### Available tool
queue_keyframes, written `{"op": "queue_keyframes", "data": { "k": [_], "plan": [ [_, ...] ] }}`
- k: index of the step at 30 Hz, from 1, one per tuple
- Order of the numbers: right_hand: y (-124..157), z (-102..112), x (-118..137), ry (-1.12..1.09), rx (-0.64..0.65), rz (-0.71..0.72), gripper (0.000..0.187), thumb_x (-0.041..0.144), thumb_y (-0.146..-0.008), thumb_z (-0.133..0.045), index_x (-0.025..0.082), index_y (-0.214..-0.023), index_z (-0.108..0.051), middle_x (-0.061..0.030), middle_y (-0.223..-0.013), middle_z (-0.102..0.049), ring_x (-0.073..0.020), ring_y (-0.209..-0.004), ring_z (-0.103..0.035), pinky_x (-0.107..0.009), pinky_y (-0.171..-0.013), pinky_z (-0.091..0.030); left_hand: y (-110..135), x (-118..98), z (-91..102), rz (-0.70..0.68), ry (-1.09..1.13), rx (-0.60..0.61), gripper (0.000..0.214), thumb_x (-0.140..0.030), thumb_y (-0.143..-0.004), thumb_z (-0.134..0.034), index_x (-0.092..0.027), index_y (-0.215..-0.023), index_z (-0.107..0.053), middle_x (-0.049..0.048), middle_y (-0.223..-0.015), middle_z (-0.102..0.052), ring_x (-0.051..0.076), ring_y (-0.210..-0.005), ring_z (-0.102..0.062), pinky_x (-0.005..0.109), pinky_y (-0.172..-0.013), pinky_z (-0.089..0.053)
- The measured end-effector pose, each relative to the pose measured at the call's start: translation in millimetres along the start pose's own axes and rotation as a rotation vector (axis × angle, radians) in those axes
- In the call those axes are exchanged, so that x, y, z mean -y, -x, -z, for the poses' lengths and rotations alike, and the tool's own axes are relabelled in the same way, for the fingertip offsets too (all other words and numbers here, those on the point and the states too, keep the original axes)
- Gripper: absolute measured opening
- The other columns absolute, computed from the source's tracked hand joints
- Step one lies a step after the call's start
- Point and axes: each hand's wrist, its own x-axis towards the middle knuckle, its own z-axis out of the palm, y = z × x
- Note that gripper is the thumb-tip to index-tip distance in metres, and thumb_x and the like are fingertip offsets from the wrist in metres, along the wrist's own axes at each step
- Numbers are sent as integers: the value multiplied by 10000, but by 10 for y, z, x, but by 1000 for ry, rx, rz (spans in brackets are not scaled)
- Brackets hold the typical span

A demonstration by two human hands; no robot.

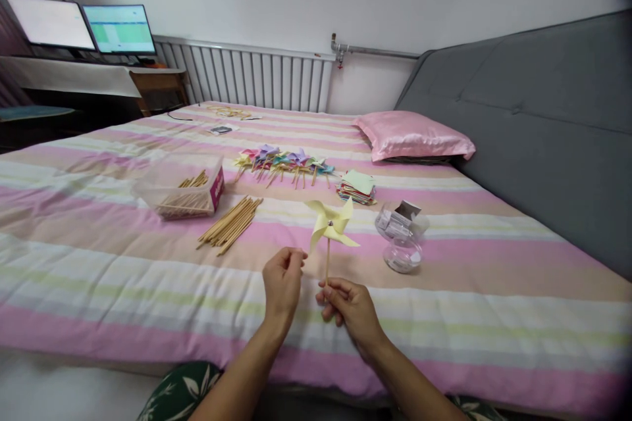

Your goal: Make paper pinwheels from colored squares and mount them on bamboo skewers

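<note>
My right hand [348,309] pinches the lower end of a thin wooden stick between thumb and fingers. On top of that stick is a pale yellow paper pinwheel [332,223] with a small pin at its centre, held upright above the bed. Just left of the stick, my left hand [284,279] is closed with its fingers curled. Its fingertips are close to the lower left blade, and nothing shows in them. Several finished pinwheels [284,159] in mixed colours lie in a pile farther back. To their right is a stack of coloured paper squares [356,185].
A clear plastic box [148,192] of short sticks stands at left, beside a bundle of wooden sticks [230,223]. Two clear round containers [403,255] sit at right. A pink pillow [415,135] rests by the grey headboard [533,92]. Everything lies on a striped bedspread [148,302].
</note>
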Motion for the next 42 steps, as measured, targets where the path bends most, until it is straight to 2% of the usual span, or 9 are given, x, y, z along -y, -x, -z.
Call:
{"op": "queue_keyframes", "data": {
  "k": [4, 6, 12, 18, 23, 29, 33, 38, 42],
  "plan": [
    [-17, 22, 45, -28, 12, 33, 391, 467, -716, -678, 130, -914, -688, -24, -597, -635, -69, -419, -497, -159, -361, -268, 167, 134, -172, 119, 47, 337, 268, -343, -744, -585, -131, -851, -709, 24, -599, -634, 141, -518, -550, 236, -514, -420],
    [-17, 31, 60, -20, 27, 50, 388, 475, -737, -655, 133, -918, -692, 2, -512, -591, -61, -395, -456, -159, -363, -265, 220, 150, -233, 164, 109, 379, 342, -370, -733, -605, -117, -944, -699, 18, -579, -633, 116, -441, -513, 222, -451, -392],
    [-9, 40, 63, 25, 59, 43, 401, 494, -713, -664, 125, -868, -695, 0, -502, -589, -73, -394, -471, -169, -362, -264, 189, 55, -231, 336, 252, 311, 446, -340, -612, -732, -77, -969, -692, 71, -708, -693, 98, -486, -544, 191, -438, -386],
    [-6, 27, 55, 33, 55, 47, 379, 490, -709, -667, 131, -831, -669, -36, -646, -656, -87, -440, -536, -171, -375, -290, 169, 0, -200, 372, 313, 307, 394, -339, -588, -756, -97, -894, -700, 60, -677, -691, 94, -455, -534, 192, -416, -381],
    [7, 42, 40, 69, 45, 81, 364, 468, -731, -661, 142, -893, -650, -39, -689, -661, -113, -519, -575, -186, -426, -346, 154, -29, -181, 375, 310, 279, 346, -323, -578, -758, -106, -842, -703, 67, -685, -700, 140, -556, -613, 218, -505, -451],
    [37, 112, 122, 134, -118, 205, 272, 415, -764, -643, 159, -850, -611, -28, -698, -635, -139, -597, -594, -241, -538, -458, 129, 9, -165, 345, 278, 288, 338, -324, -589, -756, -108, -844, -708, 81, -678, -716, 170, -639, -654, 238, -594, -484],
    [75, 204, 287, 137, -269, 479, 228, 322, -798, -601, 198, -960, -499, -52, -866, -589, -165, -751, -604, -267, -601, -490, 164, -1, -193, 380, 249, 305, 320, -307, -606, -734, -90, -839, -697, 85, -652, -706, 161, -586, -646, 236, -547, -477],
    [94, 330, 431, 318, -370, 992, 490, 205, -772, -555, 244, -1212, -342, -128, -1240, -395, -233, -1064, -520, -414, -804, -511, 239, -4, -256, 381, 197, 396, 234, -262, -608, -713, -96, -772, -689, 56, -579, -667, 141, -521, -611, 228, -515, -449],
    [48, 383, 440, 549, -410, 1089, 627, 112, -751, -562, 269, -1280, -265, -139, -1373, -249, -271, -1215, -411, -471, -867, -505, 284, 47, -298, 334, 196, 489, 207, -264, -618, -703, -109, -755, -689, 35, -548, -645, 138, -502, -588, 242, -542, -452]
  ]
}}
